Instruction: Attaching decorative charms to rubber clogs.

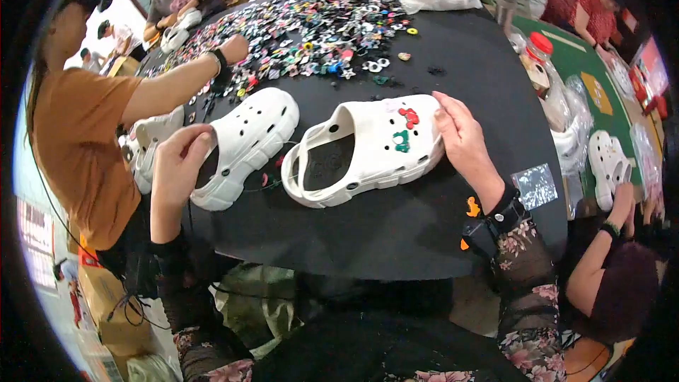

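A white clog (396,124) with vent holes lies on the black table before me, its toe pointing right. A red charm (408,117) and a green charm (402,141) sit on its upper. My right hand (461,134) is closed round the toe, thumb on top. Left of it rests a second white clog (258,124), with no charms visible on its upper. My left hand (180,163) is closed at that clog's opening, thumb and fingers pressed together; whatever they pinch is hidden.
A wide spread of colourful charms (304,32) covers the far table. Two orange pieces, one a small figure (472,206), and a clear plastic bag (535,186) lie near my right wrist. A co-worker in an orange shirt (88,148) reaches in from the left. At right, another person handles a white clog (607,163).
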`<state>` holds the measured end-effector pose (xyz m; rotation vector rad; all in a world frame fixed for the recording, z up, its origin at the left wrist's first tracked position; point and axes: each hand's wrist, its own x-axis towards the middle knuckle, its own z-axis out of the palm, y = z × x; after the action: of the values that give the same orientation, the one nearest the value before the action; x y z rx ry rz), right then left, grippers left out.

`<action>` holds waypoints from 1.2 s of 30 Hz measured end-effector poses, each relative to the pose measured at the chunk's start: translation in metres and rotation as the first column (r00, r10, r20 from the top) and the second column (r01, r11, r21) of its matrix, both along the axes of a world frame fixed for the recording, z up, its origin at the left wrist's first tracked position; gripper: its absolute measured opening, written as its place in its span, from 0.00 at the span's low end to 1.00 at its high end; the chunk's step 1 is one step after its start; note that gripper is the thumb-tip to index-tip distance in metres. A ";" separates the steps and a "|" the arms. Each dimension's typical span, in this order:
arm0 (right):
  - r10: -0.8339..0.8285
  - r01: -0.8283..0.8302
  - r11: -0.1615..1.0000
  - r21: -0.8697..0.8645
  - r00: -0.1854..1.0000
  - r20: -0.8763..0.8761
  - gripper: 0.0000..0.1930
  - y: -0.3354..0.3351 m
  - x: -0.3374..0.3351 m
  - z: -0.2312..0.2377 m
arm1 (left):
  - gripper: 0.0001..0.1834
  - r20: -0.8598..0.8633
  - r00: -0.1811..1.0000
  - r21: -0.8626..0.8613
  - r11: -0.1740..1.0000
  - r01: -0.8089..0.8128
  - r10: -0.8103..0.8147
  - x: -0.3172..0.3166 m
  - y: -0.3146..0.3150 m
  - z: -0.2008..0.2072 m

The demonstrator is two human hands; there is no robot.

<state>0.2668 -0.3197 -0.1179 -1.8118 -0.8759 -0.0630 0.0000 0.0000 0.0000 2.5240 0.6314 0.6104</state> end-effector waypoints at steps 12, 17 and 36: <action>-0.006 0.029 0.999 -0.042 0.885 0.465 0.20 0.010 -0.046 0.053 | 0.10 0.239 0.968 0.220 0.966 -0.132 0.078 -0.064 -0.019 -0.043; 0.397 -0.236 0.911 -0.338 0.723 0.566 0.24 0.036 -0.107 0.068 | 0.14 0.081 0.992 0.292 0.950 -0.113 0.093 -0.060 -0.015 -0.050; 0.585 -0.237 0.809 -0.538 0.411 0.699 0.11 0.031 -0.096 0.083 | 0.25 -0.102 0.984 0.310 0.935 0.172 -0.147 -0.011 -0.055 -0.099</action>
<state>0.1712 -0.2886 -0.0345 -1.7879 -2.1904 -0.5448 -0.0112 -0.0551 -0.0995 2.8771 0.3697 0.5983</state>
